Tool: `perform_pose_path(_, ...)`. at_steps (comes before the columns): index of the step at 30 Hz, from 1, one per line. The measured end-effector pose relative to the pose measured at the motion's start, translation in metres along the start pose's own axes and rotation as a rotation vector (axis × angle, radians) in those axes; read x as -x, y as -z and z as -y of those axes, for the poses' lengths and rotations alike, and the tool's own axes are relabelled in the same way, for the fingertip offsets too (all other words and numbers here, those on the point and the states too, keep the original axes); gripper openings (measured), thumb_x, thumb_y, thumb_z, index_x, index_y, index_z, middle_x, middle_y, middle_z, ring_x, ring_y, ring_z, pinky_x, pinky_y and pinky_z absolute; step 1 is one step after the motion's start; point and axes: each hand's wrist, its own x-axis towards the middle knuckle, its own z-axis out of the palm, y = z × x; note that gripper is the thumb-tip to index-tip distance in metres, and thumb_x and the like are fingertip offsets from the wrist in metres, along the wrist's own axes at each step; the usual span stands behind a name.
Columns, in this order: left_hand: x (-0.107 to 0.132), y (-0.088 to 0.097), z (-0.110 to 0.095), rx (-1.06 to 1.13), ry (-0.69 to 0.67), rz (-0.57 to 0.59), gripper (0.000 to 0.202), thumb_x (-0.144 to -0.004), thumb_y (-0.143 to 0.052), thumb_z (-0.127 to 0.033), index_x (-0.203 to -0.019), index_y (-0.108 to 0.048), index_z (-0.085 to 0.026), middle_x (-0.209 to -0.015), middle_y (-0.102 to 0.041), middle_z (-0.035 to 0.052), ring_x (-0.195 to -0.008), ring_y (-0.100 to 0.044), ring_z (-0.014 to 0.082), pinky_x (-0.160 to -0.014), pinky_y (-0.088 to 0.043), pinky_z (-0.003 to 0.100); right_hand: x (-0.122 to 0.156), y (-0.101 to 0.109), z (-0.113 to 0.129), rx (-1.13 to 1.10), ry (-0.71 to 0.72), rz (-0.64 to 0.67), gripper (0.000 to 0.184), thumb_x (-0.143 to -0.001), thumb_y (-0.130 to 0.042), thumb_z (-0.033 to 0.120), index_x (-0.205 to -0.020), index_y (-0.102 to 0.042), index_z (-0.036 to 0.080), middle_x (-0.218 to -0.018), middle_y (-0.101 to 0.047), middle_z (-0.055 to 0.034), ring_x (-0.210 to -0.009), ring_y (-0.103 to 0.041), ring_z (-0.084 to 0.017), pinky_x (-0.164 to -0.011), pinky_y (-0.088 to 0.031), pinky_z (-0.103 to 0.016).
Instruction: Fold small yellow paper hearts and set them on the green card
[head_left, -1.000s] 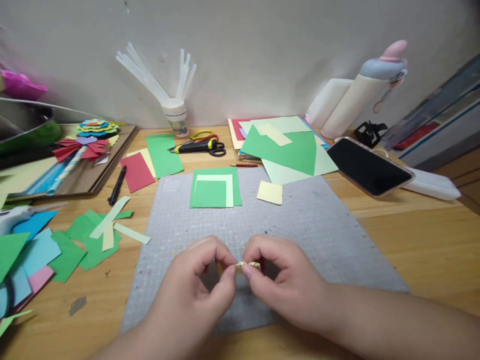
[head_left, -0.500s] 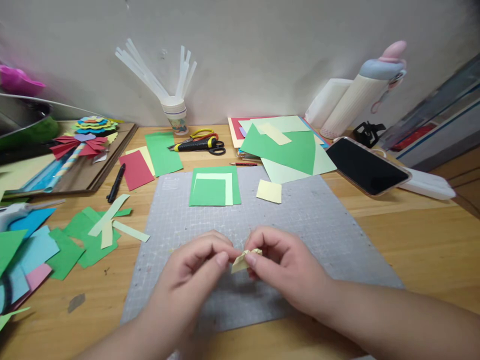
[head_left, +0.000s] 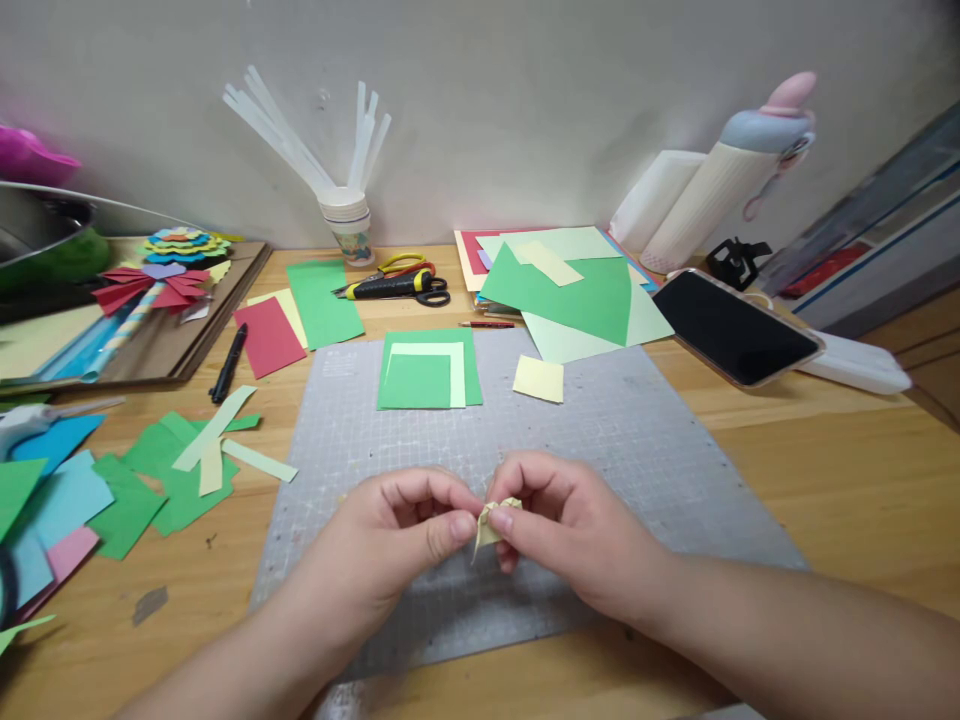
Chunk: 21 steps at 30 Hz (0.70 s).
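A small pale-yellow piece of paper (head_left: 488,527), folded and creased, is held above the grey cutting mat (head_left: 600,440). My right hand (head_left: 566,525) pinches it between thumb and fingers, covering part of it. From the other side, my left hand (head_left: 416,520) has thumb and index finger pressed together at the paper's left edge. Beyond my hands, a flat yellow paper square (head_left: 538,380) lies on the mat. Left of that square, green and light-green squares (head_left: 421,380) are stacked in decreasing size.
Green scraps (head_left: 184,490) and strips lie at the left, near a black pen (head_left: 229,365). A cutter (head_left: 390,285) with scissors, a paper cup (head_left: 349,225) of white sticks and a paper pile (head_left: 570,295) stand behind. At right are a phone (head_left: 739,330) and a bottle (head_left: 709,195).
My left thumb and fingertip have shifted slightly at the paper's left edge, and that edge now hangs more steeply. My right hand keeps its pinch. The view has moved a little.
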Motion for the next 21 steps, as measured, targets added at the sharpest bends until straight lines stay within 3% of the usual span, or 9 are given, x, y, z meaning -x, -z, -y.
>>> perform_pose_path(10,-0.0008,-0.006,-0.0037,-0.085,-0.024,-0.058,0.014,-0.071,-0.075,-0.026,-0.063,-0.066,-0.018,-0.067,-0.065,-0.0013,-0.067,-0.057,0.0121,-0.066,-0.044,0.022,0.0056,-0.0021,0.0024,0.215,0.115,-0.049,0.012,-0.079,-0.058,0.023,-0.07,-0.053,0.018,-0.062,-0.053,0.0024,-0.058,-0.049,-0.011,-0.056,-0.04,-0.025)
perform_pose_path(21,-0.0007,-0.0053,0.0009,-0.13,-0.01,-0.172,0.021,-0.071,-0.073,-0.034,-0.064,-0.062,-0.017,-0.064,-0.058,-0.0024,-0.063,-0.049,0.0119,-0.063,-0.038,0.023,0.0028,0.0005,0.001,0.056,0.067,0.049,0.014,-0.084,-0.059,0.031,-0.081,-0.057,0.017,-0.073,-0.058,0.0009,-0.063,-0.054,-0.01,-0.061,-0.045,-0.025)
